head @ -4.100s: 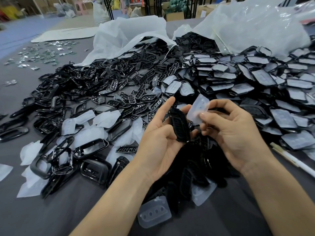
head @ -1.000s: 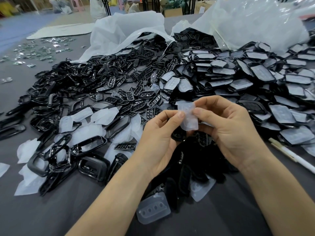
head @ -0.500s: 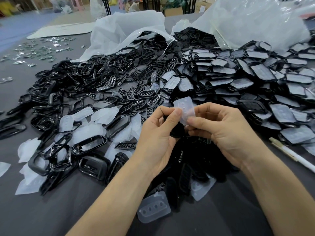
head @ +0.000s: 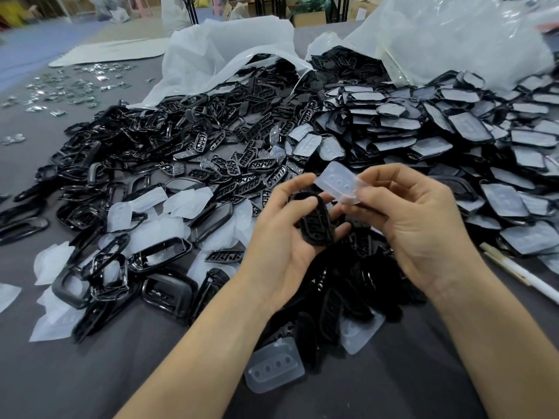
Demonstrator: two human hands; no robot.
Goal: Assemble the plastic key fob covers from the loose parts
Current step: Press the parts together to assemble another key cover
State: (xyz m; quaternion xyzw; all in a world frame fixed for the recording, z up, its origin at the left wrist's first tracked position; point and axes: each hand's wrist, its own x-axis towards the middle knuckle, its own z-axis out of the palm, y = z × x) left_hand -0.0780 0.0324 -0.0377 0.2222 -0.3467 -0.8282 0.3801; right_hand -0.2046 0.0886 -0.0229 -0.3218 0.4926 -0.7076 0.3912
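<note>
The left hand (head: 281,246) grips black insert (head: 314,226); right hand (head: 423,231) pinches clear pad (head: 337,182) above.

No text, number or brand can be read anywhere. The translucent button pad (head: 338,183) pinched by the right hand (head: 417,228) shows only round dimples. The black button frame (head: 317,226) held in the left hand (head: 278,243) shows only slots. The cardboard boxes (head: 307,16) far behind are too blurred to read.
</note>
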